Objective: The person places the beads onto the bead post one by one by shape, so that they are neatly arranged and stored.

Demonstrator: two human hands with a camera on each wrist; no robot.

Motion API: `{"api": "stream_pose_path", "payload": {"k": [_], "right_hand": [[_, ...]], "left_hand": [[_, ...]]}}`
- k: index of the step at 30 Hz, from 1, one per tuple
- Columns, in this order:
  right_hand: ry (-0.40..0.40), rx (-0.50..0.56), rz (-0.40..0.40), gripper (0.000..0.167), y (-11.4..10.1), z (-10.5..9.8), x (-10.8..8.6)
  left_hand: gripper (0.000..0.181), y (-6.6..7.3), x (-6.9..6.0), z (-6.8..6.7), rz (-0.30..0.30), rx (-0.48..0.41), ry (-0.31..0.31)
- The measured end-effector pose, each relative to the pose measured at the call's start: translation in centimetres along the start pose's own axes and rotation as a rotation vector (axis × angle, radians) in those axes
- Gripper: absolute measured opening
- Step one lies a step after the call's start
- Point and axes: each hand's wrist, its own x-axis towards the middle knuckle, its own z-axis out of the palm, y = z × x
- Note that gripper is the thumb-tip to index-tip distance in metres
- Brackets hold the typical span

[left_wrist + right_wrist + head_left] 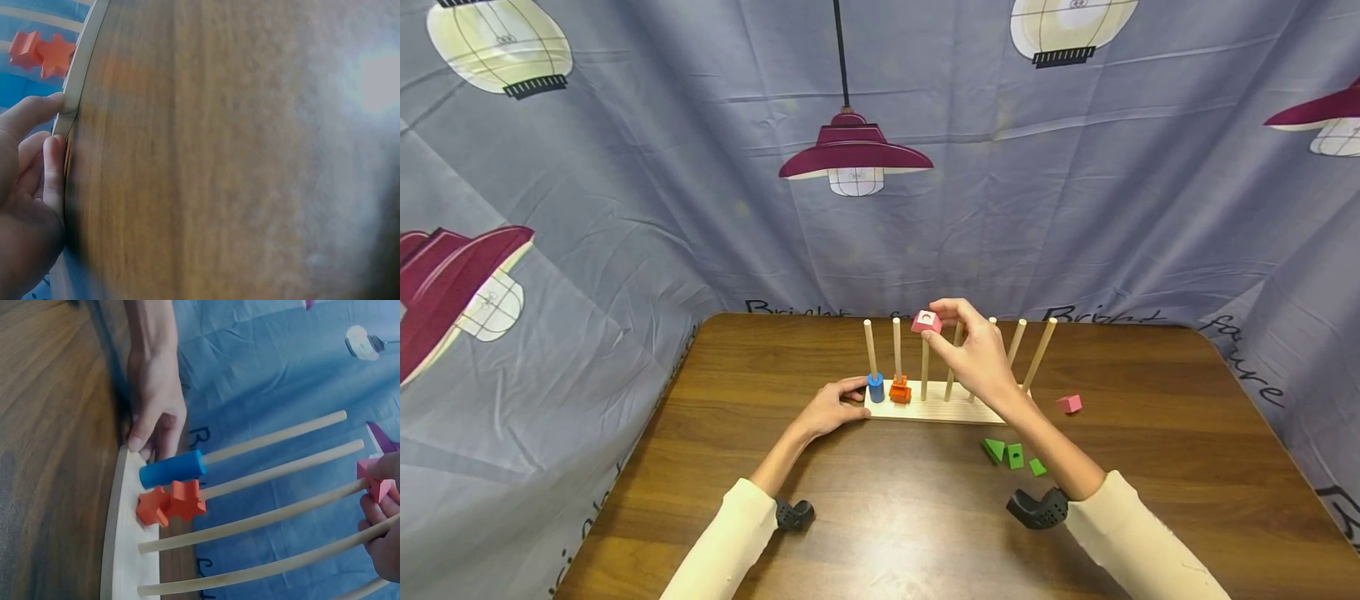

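Observation:
A wooden peg board [936, 412] with a row of upright pegs stands near the table's far edge. My left hand [826, 410] grips its left end, thumb at the front edge and fingers behind. Pinched between the thumb and fingers of my right hand [983, 357] is an angular pink block [927, 323] with a hole. It is at the tip of the third peg; the right wrist view shows the peg tip [362, 484] meeting the block. A blue cylinder [876, 390] sits low on the first peg, and orange star-shaped blocks [900, 392] on the second.
Green blocks [1015, 456] lie on the table in front of the board's right part. Another pink block [1070, 404] lies off the board's right end. Behind the wooden table [760, 350] hangs a blue-grey curtain [700, 167] with printed lamps.

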Motion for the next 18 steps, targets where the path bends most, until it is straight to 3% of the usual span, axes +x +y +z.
{"api": "stream_pose_path", "payload": {"k": [11,18], "right_hand": [[-0.007,0.136,0.150,0.032,1.8,0.9,-1.2],[-0.068,0.097,0.266,0.027,4.5,2.3,-3.2]], "left_hand": [[0.062,0.3,-0.1,0.0,0.035,-0.009,-0.001],[0.062,0.2,-0.2,0.2,0.053,-0.036,0.004]]}}
